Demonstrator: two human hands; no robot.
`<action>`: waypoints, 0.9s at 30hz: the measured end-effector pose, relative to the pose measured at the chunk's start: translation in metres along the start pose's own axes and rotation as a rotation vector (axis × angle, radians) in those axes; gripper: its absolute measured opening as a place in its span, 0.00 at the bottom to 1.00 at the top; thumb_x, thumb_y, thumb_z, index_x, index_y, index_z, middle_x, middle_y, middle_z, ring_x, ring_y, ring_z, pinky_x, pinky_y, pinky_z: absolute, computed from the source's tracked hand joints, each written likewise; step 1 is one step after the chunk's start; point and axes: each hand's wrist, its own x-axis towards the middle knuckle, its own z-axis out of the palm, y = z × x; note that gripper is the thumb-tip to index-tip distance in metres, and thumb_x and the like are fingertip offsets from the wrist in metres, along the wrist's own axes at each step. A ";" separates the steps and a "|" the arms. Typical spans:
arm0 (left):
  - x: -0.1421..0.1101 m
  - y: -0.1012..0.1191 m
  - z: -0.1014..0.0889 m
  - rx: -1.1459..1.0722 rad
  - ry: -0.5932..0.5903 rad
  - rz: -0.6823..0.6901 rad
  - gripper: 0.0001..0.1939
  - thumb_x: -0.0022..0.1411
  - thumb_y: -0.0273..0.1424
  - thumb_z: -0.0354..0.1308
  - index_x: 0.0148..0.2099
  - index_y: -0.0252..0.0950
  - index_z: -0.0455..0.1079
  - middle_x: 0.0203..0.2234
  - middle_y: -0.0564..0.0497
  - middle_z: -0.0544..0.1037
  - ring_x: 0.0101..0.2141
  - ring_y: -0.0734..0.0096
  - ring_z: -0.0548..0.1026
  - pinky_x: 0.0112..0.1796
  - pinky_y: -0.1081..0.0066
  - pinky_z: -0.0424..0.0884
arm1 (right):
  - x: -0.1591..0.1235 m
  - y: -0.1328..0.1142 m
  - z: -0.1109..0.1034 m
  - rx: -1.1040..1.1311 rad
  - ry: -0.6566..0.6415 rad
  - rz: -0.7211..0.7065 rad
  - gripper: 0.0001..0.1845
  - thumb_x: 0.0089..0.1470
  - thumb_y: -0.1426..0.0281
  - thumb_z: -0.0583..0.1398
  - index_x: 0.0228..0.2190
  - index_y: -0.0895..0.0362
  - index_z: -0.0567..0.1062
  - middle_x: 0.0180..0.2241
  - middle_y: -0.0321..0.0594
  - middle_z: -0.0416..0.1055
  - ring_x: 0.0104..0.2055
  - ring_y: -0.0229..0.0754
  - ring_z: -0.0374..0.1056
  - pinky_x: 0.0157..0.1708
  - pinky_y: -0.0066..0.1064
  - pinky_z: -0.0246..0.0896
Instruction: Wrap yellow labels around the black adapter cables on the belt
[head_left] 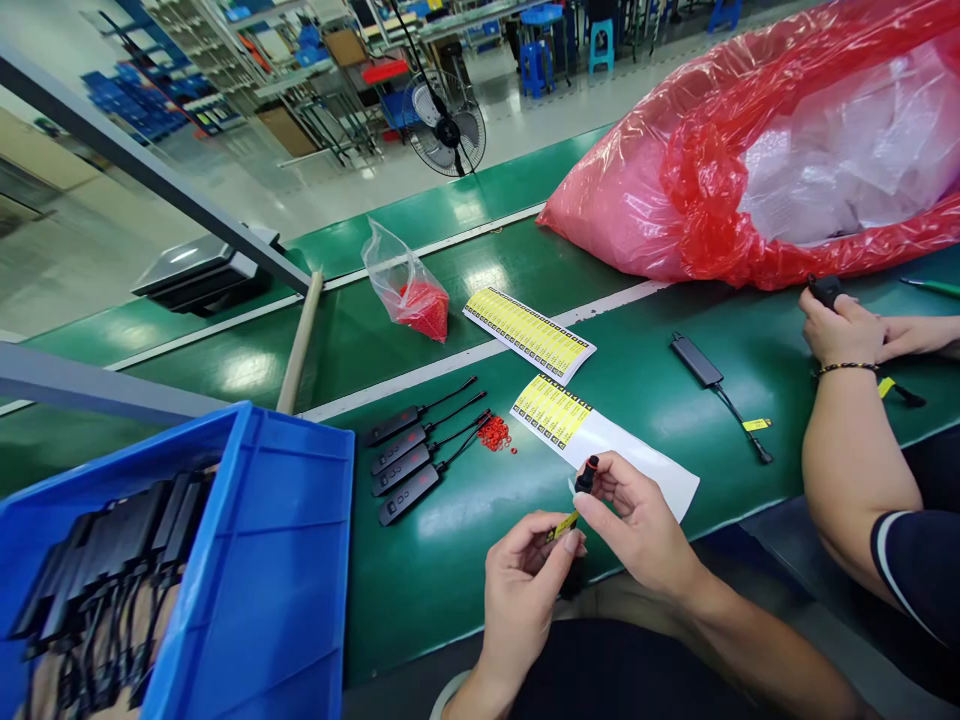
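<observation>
My right hand (637, 520) pinches a black cable connector (584, 478) with a red ring near its tip, pointing upward. Around the cable just below it is a yellow label (562, 526), gripped between the thumb and fingers of my left hand (523, 580). Whatever hangs from the cable's lower end is mostly hidden behind my hands. A partly used sheet of yellow labels (637, 455) lies right behind my right hand. To the left, a small pile of red rings (494, 433) sits beside several black boxes with short cables (405, 465).
A blue bin (292, 560) of black cabled boxes stands at left. Farther back are another label sheet (525, 332), a clear bag of red rings (424, 305) and a big red plastic bag (637, 210). A co-worker's hand (840, 330) works at right, near a labelled black box (696, 360).
</observation>
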 end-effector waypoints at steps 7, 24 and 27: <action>-0.003 -0.006 -0.001 -0.020 0.009 -0.070 0.07 0.58 0.33 0.65 0.36 0.34 0.75 0.25 0.52 0.78 0.26 0.75 0.74 0.31 0.76 0.72 | 0.003 -0.004 -0.010 0.010 0.046 -0.079 0.13 0.58 0.68 0.60 0.45 0.53 0.71 0.40 0.39 0.66 0.40 0.39 0.64 0.44 0.31 0.63; -0.007 0.003 -0.002 -0.021 0.063 -0.042 0.07 0.58 0.32 0.65 0.35 0.34 0.75 0.25 0.52 0.76 0.25 0.76 0.73 0.30 0.77 0.71 | -0.008 -0.001 -0.015 -0.257 0.294 -0.183 0.10 0.56 0.72 0.61 0.42 0.52 0.72 0.39 0.39 0.66 0.40 0.41 0.63 0.43 0.34 0.60; -0.005 0.002 -0.002 0.005 0.053 0.003 0.05 0.58 0.31 0.65 0.36 0.34 0.75 0.26 0.52 0.76 0.26 0.75 0.73 0.30 0.77 0.71 | -0.017 0.000 -0.014 -0.172 0.157 -0.054 0.07 0.58 0.69 0.61 0.40 0.52 0.73 0.32 0.36 0.66 0.35 0.39 0.64 0.39 0.31 0.62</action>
